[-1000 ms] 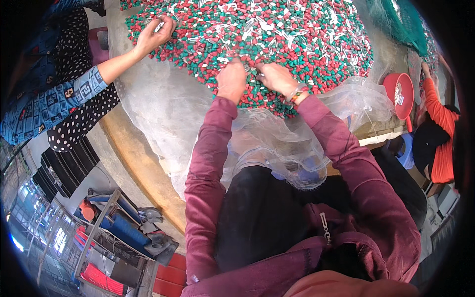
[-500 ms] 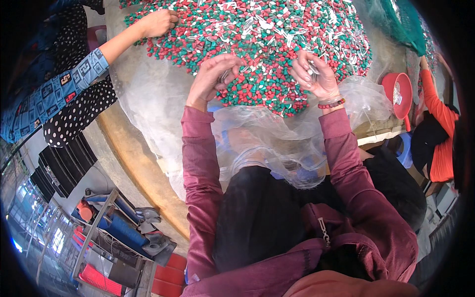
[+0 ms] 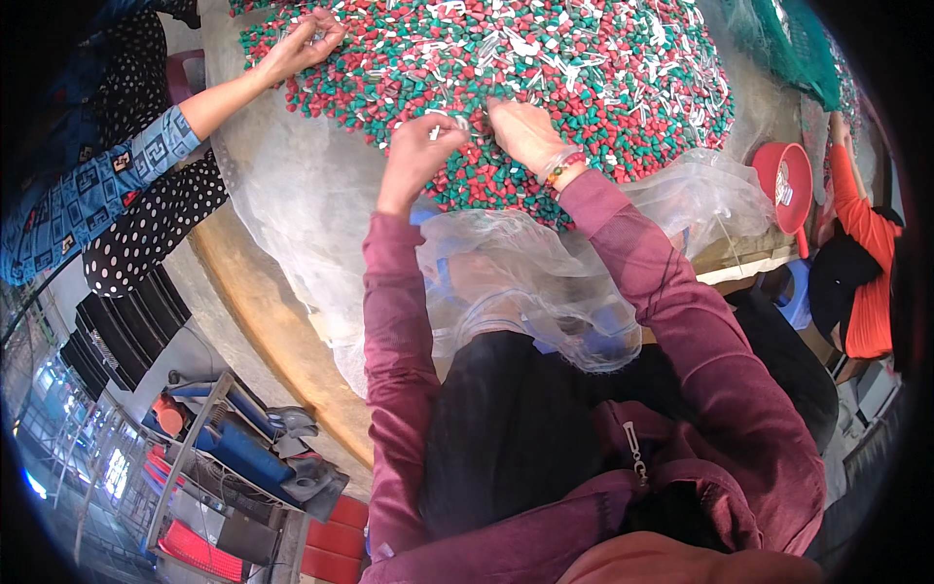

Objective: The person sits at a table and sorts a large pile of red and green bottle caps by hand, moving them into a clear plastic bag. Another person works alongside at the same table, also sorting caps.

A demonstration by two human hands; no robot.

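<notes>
A wide heap of small red, green and white pieces (image 3: 584,107) lies in front of me, with thin white strips scattered over it. My left hand (image 3: 420,156) is closed at the heap's near edge, a small white piece (image 3: 435,133) showing between thumb and fingers. Just to its right, my right hand (image 3: 528,134) reaches palm down into the heap. Its fingers are bent and their tips are mostly hidden, so what they pinch cannot be made out. A bead bracelet (image 3: 562,167) circles that wrist.
Sheer white netting (image 3: 525,253) hangs over the near edge and my lap. At the left, a co-worker's hand (image 3: 309,41) is over the heap. A red handled bowl (image 3: 781,180) stands at the right, near another person in orange (image 3: 861,253). Green netting (image 3: 788,49) lies far right.
My right hand has swung left and turned palm down into the heap beside my left hand. My left hand has shifted slightly and closed more. The co-worker's hand has moved slightly left.
</notes>
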